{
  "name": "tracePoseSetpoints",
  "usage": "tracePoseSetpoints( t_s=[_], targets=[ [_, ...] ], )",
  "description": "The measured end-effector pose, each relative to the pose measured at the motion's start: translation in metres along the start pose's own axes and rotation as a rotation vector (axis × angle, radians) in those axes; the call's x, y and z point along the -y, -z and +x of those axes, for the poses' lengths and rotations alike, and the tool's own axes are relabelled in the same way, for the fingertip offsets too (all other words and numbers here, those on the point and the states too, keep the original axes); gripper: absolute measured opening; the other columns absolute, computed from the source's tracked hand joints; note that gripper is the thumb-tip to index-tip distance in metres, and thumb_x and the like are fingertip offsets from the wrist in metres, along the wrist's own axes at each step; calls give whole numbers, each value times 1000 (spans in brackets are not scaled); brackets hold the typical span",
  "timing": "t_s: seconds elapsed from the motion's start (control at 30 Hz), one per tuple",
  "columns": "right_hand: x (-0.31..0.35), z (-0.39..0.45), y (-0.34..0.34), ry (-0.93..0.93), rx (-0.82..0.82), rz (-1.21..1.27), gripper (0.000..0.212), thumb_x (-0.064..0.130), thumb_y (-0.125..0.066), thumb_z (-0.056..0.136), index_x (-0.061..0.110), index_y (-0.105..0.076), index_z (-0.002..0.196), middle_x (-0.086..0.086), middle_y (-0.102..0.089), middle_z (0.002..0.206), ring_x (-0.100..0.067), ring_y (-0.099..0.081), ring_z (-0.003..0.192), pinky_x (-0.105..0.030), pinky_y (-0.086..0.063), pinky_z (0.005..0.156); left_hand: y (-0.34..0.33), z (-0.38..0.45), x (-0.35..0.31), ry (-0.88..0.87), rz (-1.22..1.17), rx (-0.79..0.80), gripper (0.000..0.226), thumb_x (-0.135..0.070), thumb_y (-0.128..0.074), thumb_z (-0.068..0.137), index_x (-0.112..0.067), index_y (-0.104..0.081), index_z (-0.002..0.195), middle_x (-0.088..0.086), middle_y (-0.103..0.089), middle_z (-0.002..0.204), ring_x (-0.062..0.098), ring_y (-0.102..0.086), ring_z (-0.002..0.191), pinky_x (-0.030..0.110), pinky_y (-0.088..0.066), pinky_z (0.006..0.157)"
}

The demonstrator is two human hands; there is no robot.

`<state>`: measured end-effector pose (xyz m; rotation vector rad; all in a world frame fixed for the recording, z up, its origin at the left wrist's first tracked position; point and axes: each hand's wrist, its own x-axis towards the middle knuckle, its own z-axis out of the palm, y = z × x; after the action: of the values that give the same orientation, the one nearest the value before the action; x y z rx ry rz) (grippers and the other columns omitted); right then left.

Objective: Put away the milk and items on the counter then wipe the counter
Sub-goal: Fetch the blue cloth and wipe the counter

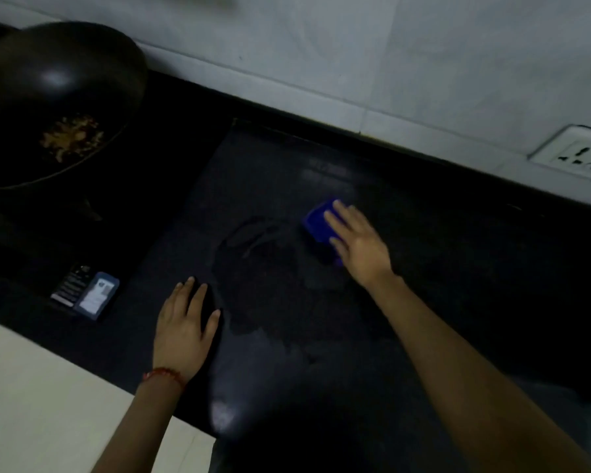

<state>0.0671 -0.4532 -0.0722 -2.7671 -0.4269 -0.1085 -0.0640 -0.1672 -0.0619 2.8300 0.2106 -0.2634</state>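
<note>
The right hand (359,244), fingers flat, presses the blue sponge (318,223) mid-counter (440,268); sweep it across the wet smear (260,268) while the flat-fingered left hand (185,322) braces near the front edge.

One blue sponge (318,224) lies under the right hand (362,247). One dark wok (58,97) sits far beyond the left hand (183,327), and two small flat packets (86,295) lie just left of it. One wall socket (575,155).
</note>
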Motion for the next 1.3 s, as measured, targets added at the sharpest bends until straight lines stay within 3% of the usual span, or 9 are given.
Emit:
tracePoseSetpoints(
  t_s=[0.1, 0.3, 0.47, 0.57, 0.67, 0.77, 0.87, 1.07, 1.3],
  targets=[
    [32, 22, -7, -244, 16, 65, 48, 10, -50, 89, 10, -42, 136, -14, -32, 149, -36, -28, 138, -38, -19, 116, -2, 0, -1, 3, -12, -8, 71, -52, -23, 82, -8, -42, 133, 18, -37, 146, 36, -30, 136, 50, -27, 112],
    [64, -17, -27, 262, 81, -18, 44, 25, -43, 85, 17, -54, 127, -8, -53, 136, -30, -51, 124, -41, -44, 101, -2, 0, 4, -17, -29, -11, 70, -52, -22, 82, -9, -41, 135, 16, -35, 147, 34, -29, 137, 47, -24, 113],
    [67, 7, -20, -157, 70, 64, 47, 15, -43, 92, 13, -37, 139, -10, -28, 152, -33, -25, 140, -39, -23, 116, 1, -8, 11, -4, -47, -38, 67, -50, -24, 84, -9, -42, 133, 16, -37, 146, 34, -29, 137, 48, -26, 112],
    [93, -32, -28, 100, 84, 45, 43, 21, -43, 88, 14, -51, 130, -10, -48, 140, -34, -45, 128, -43, -40, 103, 0, -17, 14, 1, -58, -22, 72, -58, -19, 86, -9, -44, 132, 16, -39, 145, 35, -31, 136, 50, -29, 111],
    [87, -45, -21, 174, 174, 66, 47, 32, -35, 89, 21, -47, 133, -2, -42, 145, -27, -39, 134, -39, -46, 101, -4, -25, 18, -3, -50, 15, 87, -66, 1, 83, -10, -43, 133, 16, -38, 145, 35, -32, 136, 50, -28, 111],
    [89, -40, -10, 72, 238, 249, 46, 38, -42, 93, 23, -42, 136, 4, -29, 152, -20, -24, 141, -35, -35, 109, -6, -29, 22, -3, -54, 32, 87, -67, 1, 82, -11, -42, 134, 15, -37, 146, 33, -31, 137, 49, -27, 112],
    [98, -36, 0, -201, 155, 457, 40, 32, -49, 93, 19, -49, 131, -1, -38, 146, -18, -34, 134, -37, -37, 109, -5, -35, 21, -7, -59, 40, 87, -68, -1, 82, -11, -43, 133, 14, -37, 146, 33, -31, 137, 49, -27, 111],
    [116, -30, -4, -454, 194, 218, 63, 39, -49, 90, 11, -28, 142, -18, -38, 139, -33, -35, 128, -45, -33, 106, -1, -49, 20, -14, -55, 72, 91, -68, 3, 81, -11, -50, 128, 16, -44, 142, 37, -38, 132, 52, -32, 105],
    [124, -23, -9, -530, 167, 435, 30, 29, -65, 76, 9, -63, 98, -13, -66, 99, -28, -63, 91, -45, -54, 81, 4, -64, 39, 39, -98, 41, 85, -69, -7, 82, -11, -52, 126, 17, -47, 139, 37, -39, 132, 51, -33, 105]
  ],
)
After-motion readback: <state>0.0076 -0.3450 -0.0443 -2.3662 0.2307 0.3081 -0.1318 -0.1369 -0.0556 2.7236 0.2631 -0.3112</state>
